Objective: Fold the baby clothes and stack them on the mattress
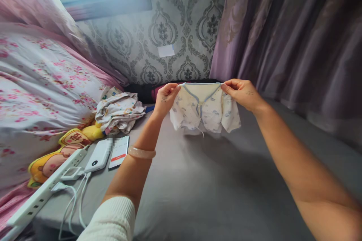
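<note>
A small white baby shirt (pixel 211 115) with a pale print, blue-grey neck trim and a thin tie hangs stretched between my two hands. My left hand (pixel 166 98) pinches it at one shoulder, thumb against fingers. At the other shoulder my right hand (pixel 240 92) grips the cloth the same way. The neckline faces me, and the sleeves droop at both sides. Beneath the shirt, its shadow falls on the grey sheet (pixel 215 188).
Crumpled printed baby clothes (pixel 120 109) lie to the left beside a yellow plush toy (pixel 49 160). Nearer are a phone (pixel 119 151), a white power bank (pixel 98 155) and a power strip (pixel 45 190) with cables. Curtains (pixel 260 30) hang at the right.
</note>
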### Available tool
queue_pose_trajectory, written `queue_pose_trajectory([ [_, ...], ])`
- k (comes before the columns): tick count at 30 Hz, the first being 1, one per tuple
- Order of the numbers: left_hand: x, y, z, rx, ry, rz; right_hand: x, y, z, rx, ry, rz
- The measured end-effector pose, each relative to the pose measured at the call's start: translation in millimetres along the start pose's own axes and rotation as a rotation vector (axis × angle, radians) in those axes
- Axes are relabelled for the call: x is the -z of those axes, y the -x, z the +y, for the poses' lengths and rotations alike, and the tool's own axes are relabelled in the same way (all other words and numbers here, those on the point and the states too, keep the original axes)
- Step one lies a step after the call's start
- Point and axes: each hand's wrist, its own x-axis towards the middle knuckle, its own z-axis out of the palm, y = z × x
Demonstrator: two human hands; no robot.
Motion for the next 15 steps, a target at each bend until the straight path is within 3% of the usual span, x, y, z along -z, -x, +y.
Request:
queue_pose_trajectory([
  [4,13.5,23.4,27.1,0.001,-0.072,-0.016,6.1,21.6,-14.6,-0.094,-0.043,-0.079],
  [11,46.4,67.6,103.4,0.151,-0.130,-0.107,25.7,68.9,-79.0,-0.277,-0.072,-0.258],
  [15,55.3,69.0,107.4,0.277,-0.147,-0.182,24.0,73.8,-74.4,-0.316,-0.112,-0.312],
])
